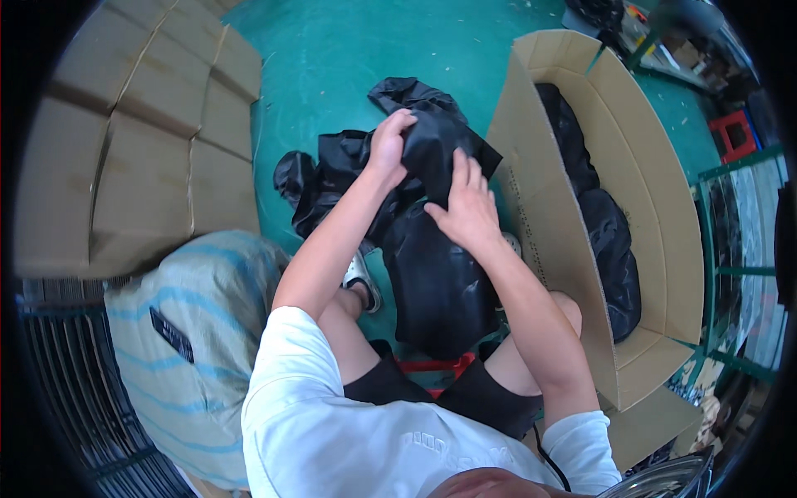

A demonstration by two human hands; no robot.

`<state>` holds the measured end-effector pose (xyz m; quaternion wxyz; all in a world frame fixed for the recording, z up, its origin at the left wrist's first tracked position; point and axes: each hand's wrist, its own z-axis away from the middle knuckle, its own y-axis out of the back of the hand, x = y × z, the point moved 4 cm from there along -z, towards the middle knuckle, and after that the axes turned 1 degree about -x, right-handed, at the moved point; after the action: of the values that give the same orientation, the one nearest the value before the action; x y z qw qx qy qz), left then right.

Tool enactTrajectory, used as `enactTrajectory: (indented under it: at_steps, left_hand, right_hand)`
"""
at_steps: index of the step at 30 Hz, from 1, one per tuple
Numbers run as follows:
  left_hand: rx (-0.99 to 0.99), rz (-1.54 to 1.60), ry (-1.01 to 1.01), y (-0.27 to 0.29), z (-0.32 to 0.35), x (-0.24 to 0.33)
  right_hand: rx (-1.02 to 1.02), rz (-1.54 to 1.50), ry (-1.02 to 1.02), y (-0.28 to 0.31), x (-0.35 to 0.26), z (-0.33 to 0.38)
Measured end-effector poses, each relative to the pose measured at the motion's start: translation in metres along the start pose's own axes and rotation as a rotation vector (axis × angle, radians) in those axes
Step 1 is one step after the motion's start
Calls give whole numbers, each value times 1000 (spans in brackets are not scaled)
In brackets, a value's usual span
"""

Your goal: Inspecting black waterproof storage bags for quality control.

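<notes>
My left hand (pixel 388 148) is closed on the edge of a glossy black bag-like piece (pixel 438 149), its thumb on top. My right hand (pixel 469 206) lies against the same piece with its fingers stretched out. Between my knees stands a full, rounded black bundle (pixel 436 286), just below both hands. More crumpled black material (pixel 340 158) is heaped on the floor to the left of and beyond my hands. Whether the heap and the held piece are joined, I cannot tell.
At my right, an open cardboard box (pixel 573 274) holds black bundles (pixel 610 249). Stacked cartons (pixel 149 149) and a striped woven sack (pixel 199 332) with a dark phone-like object (pixel 172 335) stand at left. A red stool (pixel 734 137) and green-framed shelving (pixel 739 270) are at far right.
</notes>
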<state>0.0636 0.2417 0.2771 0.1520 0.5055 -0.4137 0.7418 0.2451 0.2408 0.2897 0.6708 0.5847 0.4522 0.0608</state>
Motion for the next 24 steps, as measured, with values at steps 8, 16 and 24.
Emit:
enactTrajectory:
  at_steps: [8,16,24]
  left_hand:
    - [-64,266,-11,42,148,40]
    - [16,-525,-521,83,190,61]
    - [-50,-509,-303,96,191,67]
  right_hand:
    - [37,-652,119,-5,-50,16]
    - [-259,-1301,-144,-2,-91,58]
    - [-640,-1460,-44,-14,-103,55]
